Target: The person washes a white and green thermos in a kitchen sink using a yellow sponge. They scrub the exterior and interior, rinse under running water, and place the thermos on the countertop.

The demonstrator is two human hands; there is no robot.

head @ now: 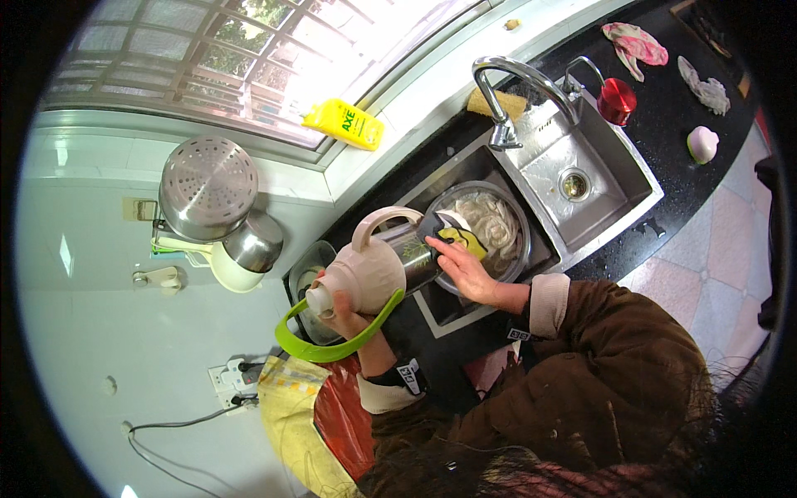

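A thermos jug [380,274] with a pale pink top, a side handle and a dark body printed with a plant lies tilted over the sinks. Its green carrying handle [336,352] swings loose on the near side. My left hand [344,314] grips the jug's pink neck end from below. My right hand [464,271] holds a yellow and grey cloth [461,238] against the base end, with fingertips on the dark body. Beneath lies a round basin [526,249] in the left sink bowl, with a soaked light cloth [492,215] inside.
A chrome faucet [529,70] arches by the right sink bowl [560,162]. Beside it are a sponge [496,104] and a red cup [616,101]. A yellow AXE bottle [345,124] lies on the windowsill. Steel pots [208,187] hang left; a clear container [314,264] sits behind the jug.
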